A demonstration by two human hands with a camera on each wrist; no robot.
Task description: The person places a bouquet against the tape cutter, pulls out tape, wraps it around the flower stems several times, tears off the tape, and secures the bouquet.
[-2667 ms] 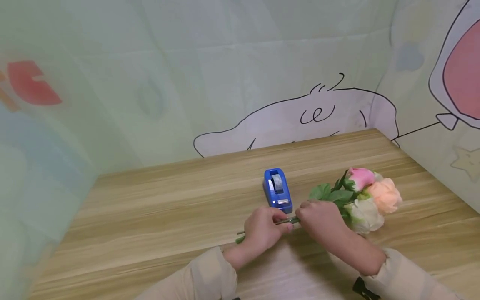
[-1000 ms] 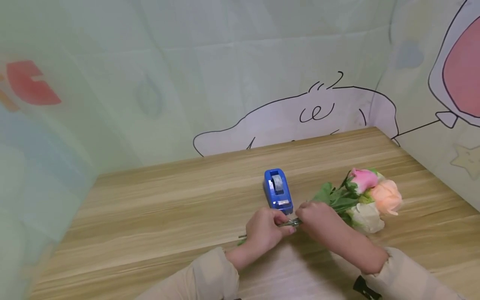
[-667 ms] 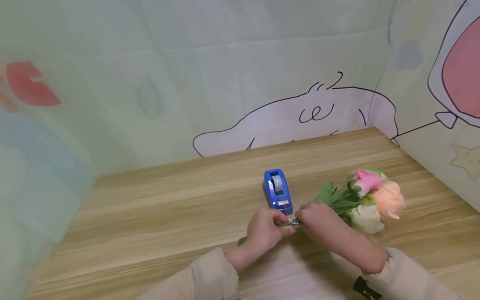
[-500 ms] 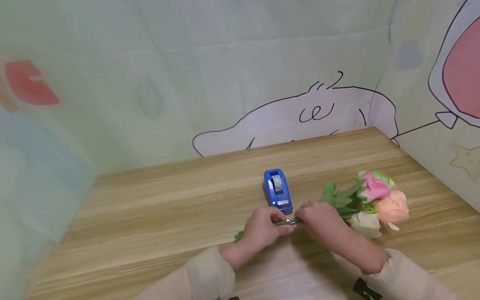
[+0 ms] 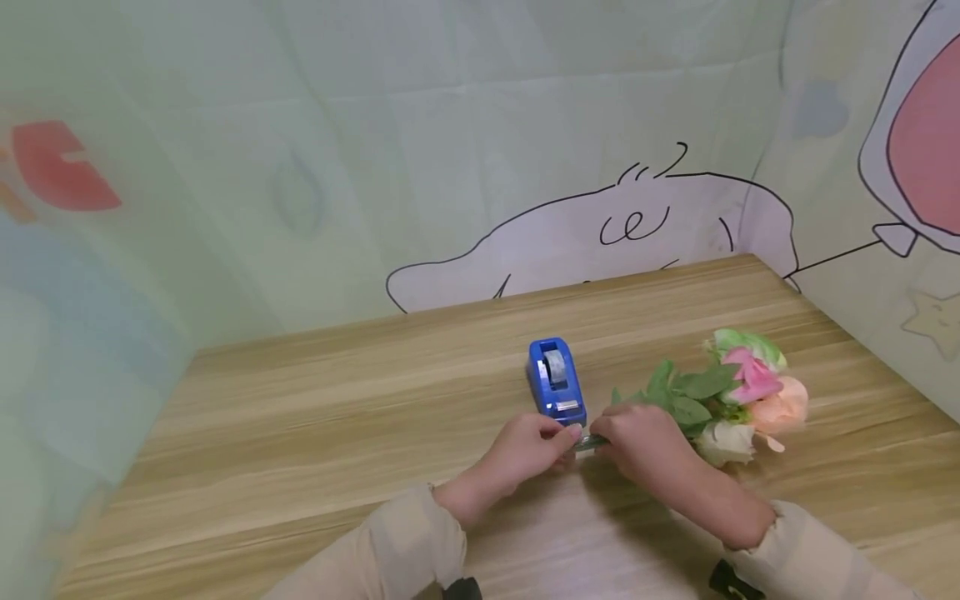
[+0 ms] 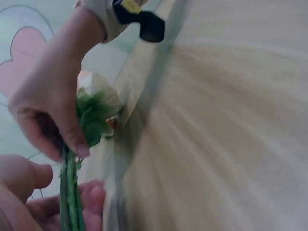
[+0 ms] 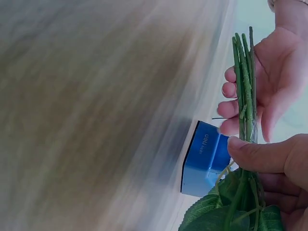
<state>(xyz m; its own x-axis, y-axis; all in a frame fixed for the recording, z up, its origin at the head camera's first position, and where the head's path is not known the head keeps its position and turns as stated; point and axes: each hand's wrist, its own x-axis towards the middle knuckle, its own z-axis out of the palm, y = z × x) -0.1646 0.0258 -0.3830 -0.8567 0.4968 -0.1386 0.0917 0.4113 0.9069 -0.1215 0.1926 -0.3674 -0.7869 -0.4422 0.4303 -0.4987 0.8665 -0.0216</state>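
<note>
A bunch of roses (image 5: 752,375) in pink, peach, white and pale green lies toward the right, leaves below the blooms. My right hand (image 5: 648,437) pinches its green stems (image 7: 246,86) between thumb and fingers, just below the leaves (image 7: 216,211). My left hand (image 5: 517,450) is at the lower stems. In the right wrist view its fingers lie loosely behind them and its thumb stands apart. Something clear and shiny, like tape, shows on the stems near my right thumb. The blue tape dispenser (image 5: 555,379), with a roll in it, stands just beyond my left fingertips.
The wood-grain table (image 5: 337,400) meets a printed cloth backdrop (image 5: 360,183) at its back and sides. A dark strap piece (image 5: 735,579) sits at my right sleeve, another (image 5: 461,590) at my left.
The bunch has turned about its stems, bringing the pale green rose into view at the top. My left fingers have loosened and shifted. The stem ends no longer show past my left hand.
</note>
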